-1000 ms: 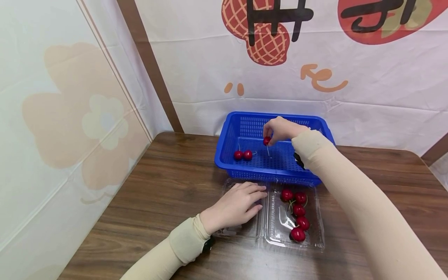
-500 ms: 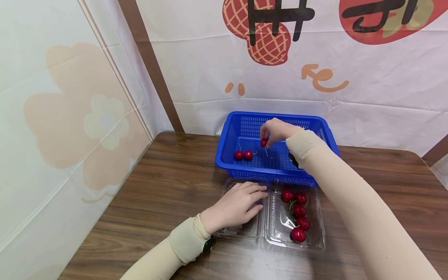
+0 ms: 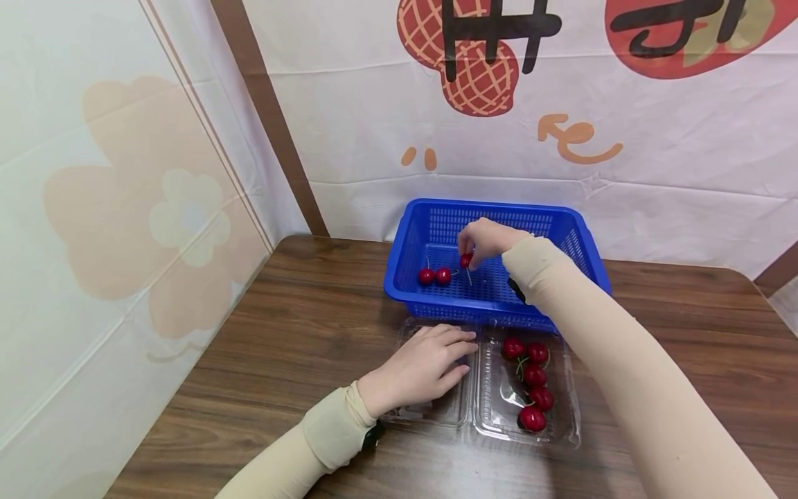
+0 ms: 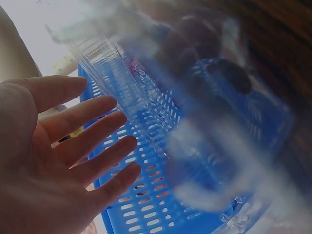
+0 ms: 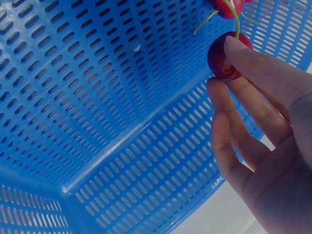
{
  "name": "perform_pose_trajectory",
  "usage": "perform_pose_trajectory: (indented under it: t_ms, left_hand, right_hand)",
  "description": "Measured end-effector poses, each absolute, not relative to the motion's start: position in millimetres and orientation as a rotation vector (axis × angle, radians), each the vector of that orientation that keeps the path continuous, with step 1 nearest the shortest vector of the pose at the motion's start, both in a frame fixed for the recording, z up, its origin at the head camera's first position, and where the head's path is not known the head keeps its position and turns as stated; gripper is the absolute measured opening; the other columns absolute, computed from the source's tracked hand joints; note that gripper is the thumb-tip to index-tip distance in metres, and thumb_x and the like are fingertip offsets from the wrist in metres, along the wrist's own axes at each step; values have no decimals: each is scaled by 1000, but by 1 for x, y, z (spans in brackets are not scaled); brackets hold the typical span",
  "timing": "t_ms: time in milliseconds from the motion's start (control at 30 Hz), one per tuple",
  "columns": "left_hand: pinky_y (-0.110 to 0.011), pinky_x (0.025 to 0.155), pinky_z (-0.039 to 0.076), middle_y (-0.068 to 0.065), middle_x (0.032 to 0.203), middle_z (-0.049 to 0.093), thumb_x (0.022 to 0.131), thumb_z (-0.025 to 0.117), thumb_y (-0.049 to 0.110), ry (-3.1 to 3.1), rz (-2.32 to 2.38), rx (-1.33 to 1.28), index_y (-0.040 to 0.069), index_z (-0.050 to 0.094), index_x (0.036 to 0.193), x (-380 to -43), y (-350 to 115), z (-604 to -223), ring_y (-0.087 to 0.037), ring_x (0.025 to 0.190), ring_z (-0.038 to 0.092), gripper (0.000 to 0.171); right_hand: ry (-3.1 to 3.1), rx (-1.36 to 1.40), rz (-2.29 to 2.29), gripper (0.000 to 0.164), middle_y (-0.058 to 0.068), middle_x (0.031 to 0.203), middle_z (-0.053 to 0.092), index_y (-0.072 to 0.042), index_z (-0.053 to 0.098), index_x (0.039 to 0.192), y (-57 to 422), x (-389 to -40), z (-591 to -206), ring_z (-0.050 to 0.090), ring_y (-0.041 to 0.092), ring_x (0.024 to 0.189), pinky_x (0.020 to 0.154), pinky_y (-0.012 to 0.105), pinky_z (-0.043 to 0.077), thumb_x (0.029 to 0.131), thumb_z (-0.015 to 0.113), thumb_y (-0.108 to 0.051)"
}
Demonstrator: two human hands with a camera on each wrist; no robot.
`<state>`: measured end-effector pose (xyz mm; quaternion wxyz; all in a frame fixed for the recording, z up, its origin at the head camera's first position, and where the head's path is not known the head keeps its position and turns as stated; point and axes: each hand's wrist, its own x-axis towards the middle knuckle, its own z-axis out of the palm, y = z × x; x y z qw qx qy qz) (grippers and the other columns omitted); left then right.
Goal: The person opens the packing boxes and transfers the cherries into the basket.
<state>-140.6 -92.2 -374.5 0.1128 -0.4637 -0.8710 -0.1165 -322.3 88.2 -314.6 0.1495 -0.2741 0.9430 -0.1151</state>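
Observation:
In the head view my right hand is inside a blue plastic basket, pinching a cherry by its sides with the stem pointing down. The right wrist view shows the thumb and fingertips against that dark red cherry. Just left of it, two cherries lie side by side on the basket floor. My left hand rests on the left half of a clear plastic clamshell box, its fingers spread and nearly straight. Several cherries with green stems sit in the right half.
The basket and clamshell stand close together on a brown wood-grain table. Behind the table hangs a white printed cloth, and another covers the left side. My right forearm crosses over the basket's right front corner.
My right hand has moved left and slightly lower in the basket with the cherry, closer to the two lying there. The left hand has stayed in place on the clamshell.

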Motion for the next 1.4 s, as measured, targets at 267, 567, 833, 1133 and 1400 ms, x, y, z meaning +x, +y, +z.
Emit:
perform_pose_trajectory:
  t_ms: [267,567,833,1133,1400]
  left_hand:
    - [-36,91,45,-2,126,59,89,54,29,-2570,-341,-1352,13,64,117,-140,-92,-375,-17,114,49,33]
    - [-36,92,45,-2,126,59,89,54,28,-2570,-338,-1359,13,64,117,-140,-92,-375,-17,115,49,33]
    - [-36,90,45,-2,125,60,89,54,28,-2553,-337,-1364,13,64,116,-141,-92,-374,-17,113,49,33]
    - [-36,91,45,-2,126,59,89,55,28,-2557,-343,-1361,13,64,116,-140,-92,-375,-17,114,49,33]
    - [-35,91,45,-2,126,59,89,54,29,-2548,-333,-1362,13,65,116,-140,-92,-375,-17,114,49,33]
  right_hand:
    - [2699,-750,-343,30,11,101,66,-6,67,101,86,-324,-320,59,23,91,80,39,53,72,76,-11]
    - [2679,-750,-306,33,12,100,68,-4,67,102,83,-327,-324,60,22,89,81,39,52,72,76,-12]
    - [2668,-702,-316,33,12,100,67,-5,67,101,80,-328,-330,59,22,89,81,39,52,71,77,-11]
    - [2645,-707,-293,31,10,98,68,-6,68,99,80,-329,-337,59,20,86,78,37,53,70,77,-13]
    - [2659,-717,-237,32,9,97,66,-5,68,99,76,-328,-340,59,20,84,75,37,53,69,78,-13]
